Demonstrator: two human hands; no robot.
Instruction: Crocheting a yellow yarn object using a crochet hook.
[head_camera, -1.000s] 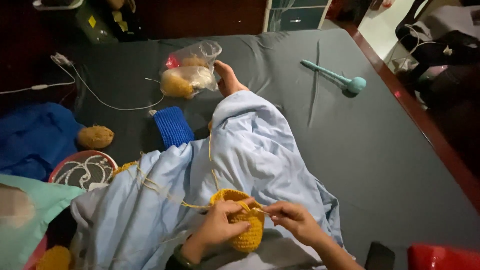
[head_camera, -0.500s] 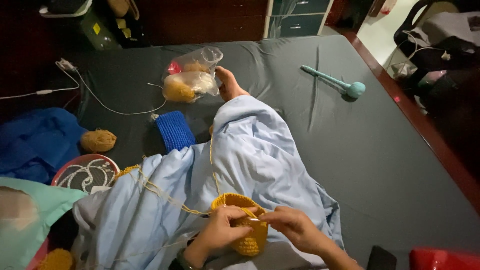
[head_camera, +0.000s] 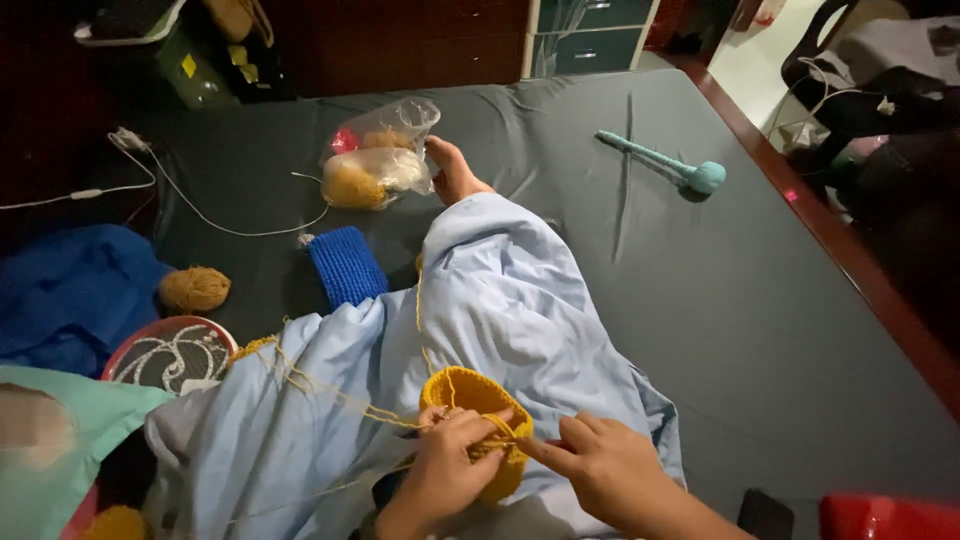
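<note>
A small round yellow crochet piece (head_camera: 462, 390) rests on my lap, over light blue fabric (head_camera: 500, 310). My left hand (head_camera: 445, 470) pinches its near rim. My right hand (head_camera: 600, 470) pinches a thin hook or the yarn at the same rim; the tool itself is too small to tell. Yellow yarn strands (head_camera: 330, 392) run left from the piece across the blue fabric. My bare foot (head_camera: 452, 170) sticks out at the far end of the fabric.
On the dark grey bedsheet (head_camera: 700, 330) lie a clear bag of yarn balls (head_camera: 378, 160), a blue knitted piece (head_camera: 345, 265), a tan yarn ball (head_camera: 194, 289), a teal long-handled tool (head_camera: 665, 165), a white cable (head_camera: 190, 205) and a round red tin (head_camera: 165, 352). A red object (head_camera: 885, 518) sits near right.
Both hands stay on the yellow piece, with small finger shifts at its rim. The view has tilted slightly; nothing else has moved.
</note>
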